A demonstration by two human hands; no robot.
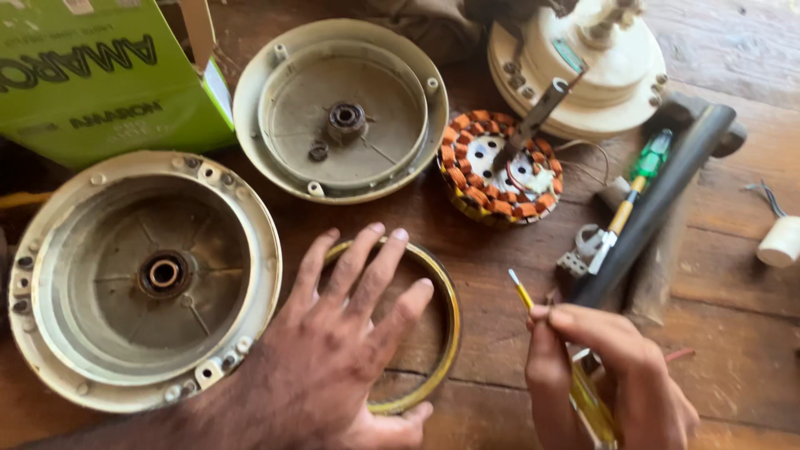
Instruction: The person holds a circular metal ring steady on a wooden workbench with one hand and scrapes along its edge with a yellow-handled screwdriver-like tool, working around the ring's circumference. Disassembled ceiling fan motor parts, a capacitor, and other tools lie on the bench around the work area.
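Note:
My left hand [350, 350] lies flat with its fingers spread over a thin metal ring [450, 321] on the wooden table, pressing on the ring's left half. My right hand [608, 375] is closed around a yellow-handled screwdriver [523, 293], whose tip points up and to the left, just right of the ring. A copper-wound stator [500, 167] sits behind the ring. Two cream motor housing halves lie open: one [142, 275] beside my left hand, the other [337, 108] further back.
A green cardboard box [100, 75] stands at the back left. A cream motor cap with a shaft [583, 58] sits at the back right. Right of the stator lie a green-handled screwdriver [637, 179], a dark bar [658, 200] and a white capacitor [782, 242].

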